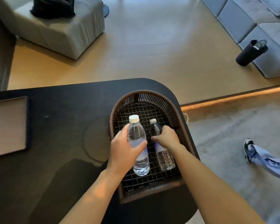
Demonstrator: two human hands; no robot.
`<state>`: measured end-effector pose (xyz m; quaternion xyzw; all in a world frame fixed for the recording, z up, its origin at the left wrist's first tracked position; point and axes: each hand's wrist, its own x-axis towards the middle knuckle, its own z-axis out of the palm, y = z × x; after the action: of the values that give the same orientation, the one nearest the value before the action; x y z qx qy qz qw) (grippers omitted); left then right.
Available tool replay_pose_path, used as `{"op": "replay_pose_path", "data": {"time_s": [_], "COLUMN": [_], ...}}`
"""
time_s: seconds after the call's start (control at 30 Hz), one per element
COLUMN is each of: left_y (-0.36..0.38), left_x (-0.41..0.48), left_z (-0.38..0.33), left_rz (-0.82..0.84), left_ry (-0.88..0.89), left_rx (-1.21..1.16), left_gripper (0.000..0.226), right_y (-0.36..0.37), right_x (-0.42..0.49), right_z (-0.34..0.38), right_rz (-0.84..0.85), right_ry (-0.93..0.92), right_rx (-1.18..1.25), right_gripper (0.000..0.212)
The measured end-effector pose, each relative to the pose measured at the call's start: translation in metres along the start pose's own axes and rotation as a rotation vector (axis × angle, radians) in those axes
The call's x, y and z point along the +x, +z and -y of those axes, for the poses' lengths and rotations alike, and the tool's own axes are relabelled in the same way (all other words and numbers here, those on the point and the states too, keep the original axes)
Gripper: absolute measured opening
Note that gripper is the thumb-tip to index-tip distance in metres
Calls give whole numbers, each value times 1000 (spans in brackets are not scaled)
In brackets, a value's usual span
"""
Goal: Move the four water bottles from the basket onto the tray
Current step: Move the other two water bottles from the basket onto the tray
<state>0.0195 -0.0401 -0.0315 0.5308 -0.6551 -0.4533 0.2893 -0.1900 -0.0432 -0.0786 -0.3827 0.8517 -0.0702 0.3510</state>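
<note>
A brown woven basket (176, 113) stands on the right end of a black table (63, 110). Two clear water bottles with white caps are in it. My left hand (124, 147) is wrapped around the left bottle (140, 159), which looks lifted a little above the basket's mesh floor. My right hand (166, 138) grips the middle of the right bottle (165, 157), which lies on the mesh. The tray (8, 126), tan with a dark rim, sits at the table's left edge, partly cut off by the frame.
Beyond the table's far edge is a wooden floor with a grey ottoman (60, 29) at back left and a grey sofa (257, 21) at back right. A dark cylinder (249, 52) lies by the sofa. A person's leg and shoe (252, 151) are at right.
</note>
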Motion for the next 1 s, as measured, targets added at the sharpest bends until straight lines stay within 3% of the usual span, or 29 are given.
{"op": "replay_pose_path", "data": {"time_s": [0.3, 0.47, 0.6, 1.0], "left_y": [-58, -99, -137, -285], "left_x": [-27, -57, -94, -212], "left_z": [-37, -44, -39, 29], "left_rz": [-187, -249, -301, -476], "left_ry": [146, 143, 132, 71], "left_rx": [-89, -47, -44, 94], "left_gripper": [67, 72, 72, 68], "right_y": [-14, -20, -14, 93], "right_x": [-55, -118, -184, -321], "right_z": [1, 21, 49, 159], "right_rz": [-218, -325, -381, -186], "right_ry": [-266, -466, -582, -694], "right_rx": [147, 227, 294, 454], "right_gripper": [40, 57, 59, 59]}}
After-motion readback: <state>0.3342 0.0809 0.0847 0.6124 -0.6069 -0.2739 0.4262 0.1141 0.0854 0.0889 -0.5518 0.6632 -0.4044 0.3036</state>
